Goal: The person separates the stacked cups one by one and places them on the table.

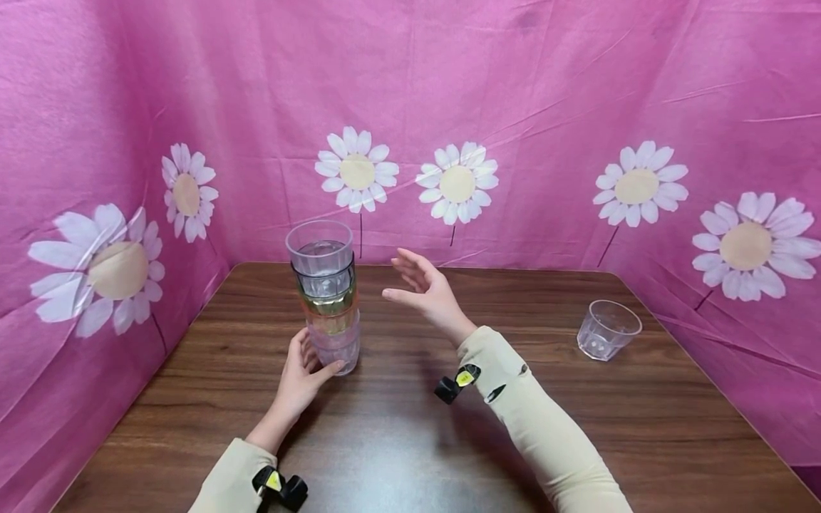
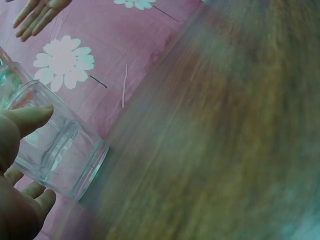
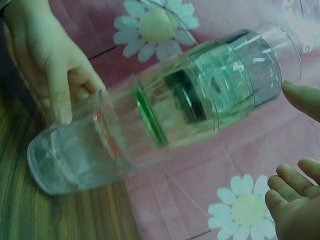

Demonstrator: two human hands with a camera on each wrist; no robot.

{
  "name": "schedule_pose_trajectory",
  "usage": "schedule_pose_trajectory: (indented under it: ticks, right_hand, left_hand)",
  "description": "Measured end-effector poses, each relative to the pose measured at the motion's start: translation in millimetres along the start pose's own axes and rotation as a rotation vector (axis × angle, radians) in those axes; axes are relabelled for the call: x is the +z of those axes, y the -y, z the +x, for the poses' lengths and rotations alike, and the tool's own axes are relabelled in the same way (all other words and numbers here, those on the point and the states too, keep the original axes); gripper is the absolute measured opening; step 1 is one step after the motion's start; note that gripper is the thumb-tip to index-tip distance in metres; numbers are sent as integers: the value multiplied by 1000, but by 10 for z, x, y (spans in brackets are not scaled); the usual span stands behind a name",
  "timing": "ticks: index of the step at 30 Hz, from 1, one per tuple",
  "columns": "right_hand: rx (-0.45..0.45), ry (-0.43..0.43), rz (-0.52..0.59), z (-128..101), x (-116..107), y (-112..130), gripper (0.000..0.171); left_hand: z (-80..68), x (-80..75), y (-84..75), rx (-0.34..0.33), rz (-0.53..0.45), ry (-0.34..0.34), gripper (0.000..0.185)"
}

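Observation:
A tall upright stack of nested clear and tinted plastic tumblers (image 1: pixel 332 324) stands left of the table's middle. Green, orange and dark bands show through its walls, and a clear tumbler (image 1: pixel 321 246) sits on top. My left hand (image 1: pixel 300 374) grips the lowest tumbler (image 2: pixel 75 150), thumb on the near side and fingers curled behind it. To the right of the stack's upper part, my right hand (image 1: pixel 431 291) is raised with thumb and fingers spread and nothing in them. The right wrist view shows its fingers (image 3: pixel 295 182) apart from the stack.
A single clear tumbler (image 1: pixel 606 333) stands upright at the right side of the wooden table (image 1: pixel 398 427). Pink cloth (image 1: pixel 526 85) printed with white daisies surrounds the back and both sides. Each sleeved wrist carries a small black camera (image 1: pixel 457 383).

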State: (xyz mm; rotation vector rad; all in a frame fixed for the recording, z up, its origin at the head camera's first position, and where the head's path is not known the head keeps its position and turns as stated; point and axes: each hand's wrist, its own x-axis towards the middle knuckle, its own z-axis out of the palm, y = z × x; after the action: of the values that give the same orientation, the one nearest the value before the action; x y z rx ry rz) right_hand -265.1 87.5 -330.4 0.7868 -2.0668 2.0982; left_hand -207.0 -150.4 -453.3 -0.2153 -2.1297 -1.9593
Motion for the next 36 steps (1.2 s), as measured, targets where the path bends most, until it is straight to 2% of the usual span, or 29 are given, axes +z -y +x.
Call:
schedule_pose_trajectory:
  ticks: [11,25,36]
  right_hand:
    - [-61,25,48,188,260,186,75]
    - [-79,35,97,452,531,444,76]
    - [-60,85,1,476,642,488,82]
  left_hand:
    - [4,-6,-11,-12,5,-2,81]
    - [-7,2,-38,-16,-3,-3,80]
    - [-9,3,-54,-15,3,0,81]
